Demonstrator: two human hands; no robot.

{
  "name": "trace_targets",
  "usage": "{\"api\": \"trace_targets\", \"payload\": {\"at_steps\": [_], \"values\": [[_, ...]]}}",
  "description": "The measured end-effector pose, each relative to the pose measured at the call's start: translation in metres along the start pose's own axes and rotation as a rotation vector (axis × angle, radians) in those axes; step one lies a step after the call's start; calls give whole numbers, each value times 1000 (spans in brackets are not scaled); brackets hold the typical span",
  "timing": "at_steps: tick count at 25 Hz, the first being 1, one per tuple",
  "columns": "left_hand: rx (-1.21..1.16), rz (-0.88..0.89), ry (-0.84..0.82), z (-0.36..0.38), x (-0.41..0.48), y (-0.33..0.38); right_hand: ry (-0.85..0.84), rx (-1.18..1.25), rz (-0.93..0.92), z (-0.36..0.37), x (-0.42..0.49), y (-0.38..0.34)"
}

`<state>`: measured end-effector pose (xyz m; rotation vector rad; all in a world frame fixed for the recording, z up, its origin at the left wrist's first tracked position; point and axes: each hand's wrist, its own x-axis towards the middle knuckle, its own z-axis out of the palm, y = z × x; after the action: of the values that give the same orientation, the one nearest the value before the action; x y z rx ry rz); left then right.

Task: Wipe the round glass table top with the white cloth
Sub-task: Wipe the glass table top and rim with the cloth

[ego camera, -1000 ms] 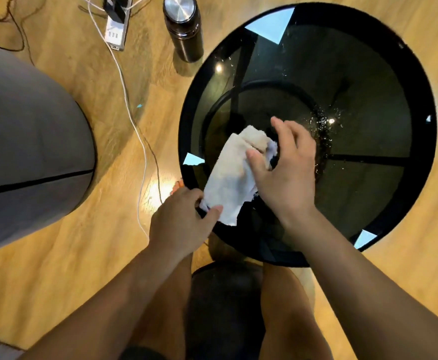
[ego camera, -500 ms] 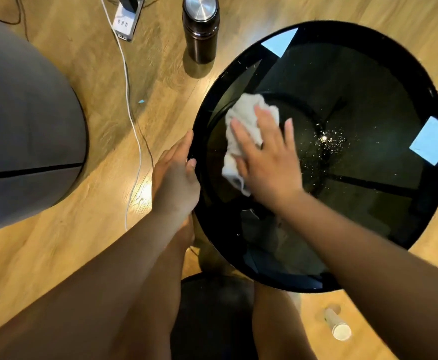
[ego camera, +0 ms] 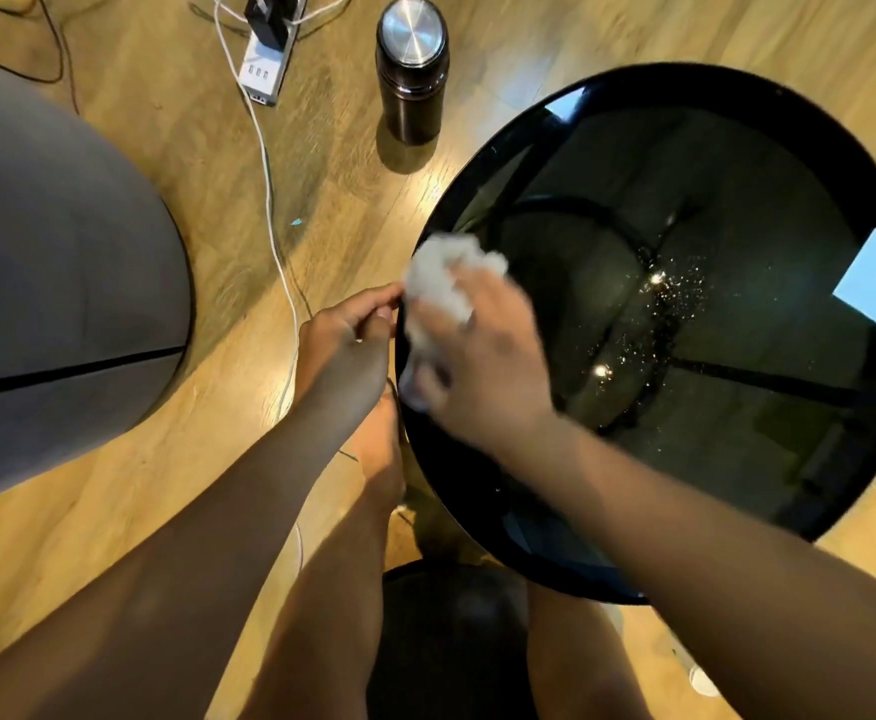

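The round black glass table top (ego camera: 737,433) fills the right half of the head view. A crumpled white cloth (ego camera: 438,283) lies at its left rim, pressed down under my right hand (ego camera: 482,361), which is blurred with motion. My left hand (ego camera: 345,350) rests at the table's left edge, fingers curled by the rim next to the cloth; whether it grips the rim I cannot tell. Small bright specks (ego camera: 669,304) are scattered on the glass near the middle, to the right of the cloth.
A dark steel flask (ego camera: 412,70) stands on the wooden floor beyond the table. A white power strip (ego camera: 264,70) with cables lies further left, one white cable (ego camera: 275,241) running toward me. A grey rounded seat (ego camera: 56,283) sits at left. My legs are below.
My right hand has swept the cloth from the inner left part of the glass out to the left rim. My left hand's fingers have curled at the edge.
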<state>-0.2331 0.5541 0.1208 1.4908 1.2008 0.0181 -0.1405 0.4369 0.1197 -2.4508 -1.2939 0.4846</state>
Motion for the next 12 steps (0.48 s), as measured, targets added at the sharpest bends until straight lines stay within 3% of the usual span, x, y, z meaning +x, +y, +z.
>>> {"api": "trace_targets", "payload": {"at_steps": [3,5,7,10,12], "values": [[25,-2,-27,-1,0,3,-130,-94,-327,-1,-25,6],[64,41,-16,-1,0,5,-94,-180,-385,-17,9,34],[85,50,-17,0,1,6,50,-247,-164,-39,59,69],[144,13,-19,-1,4,8,238,-198,398,-75,117,120],[160,-6,-24,-3,6,10,278,-118,519,-71,124,114]]}}
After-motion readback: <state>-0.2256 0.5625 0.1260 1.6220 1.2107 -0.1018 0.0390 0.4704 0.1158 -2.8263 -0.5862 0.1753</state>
